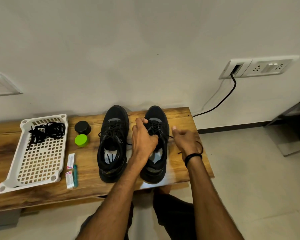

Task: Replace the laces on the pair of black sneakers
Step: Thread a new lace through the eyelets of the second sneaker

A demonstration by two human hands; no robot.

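Two black sneakers stand side by side on the wooden table (180,116), toes pointing away from me. The left sneaker (113,144) is laced, with lace ends tucked inside its opening. My left hand (143,137) grips the tongue and laces of the right sneaker (156,149). My right hand (185,141) sits just right of that shoe and pinches a black lace end (170,136) that runs out from its eyelets. A bundle of spare black laces (47,131) lies in the white perforated tray (36,161) at the left.
Between the tray and the shoes sit a black round tin (83,127), a green round tin (81,140), two small white packets (70,161) and a teal pen-like stick (75,175). A black cable (222,101) drops from the wall socket at the right. The table's right edge is close to my right hand.
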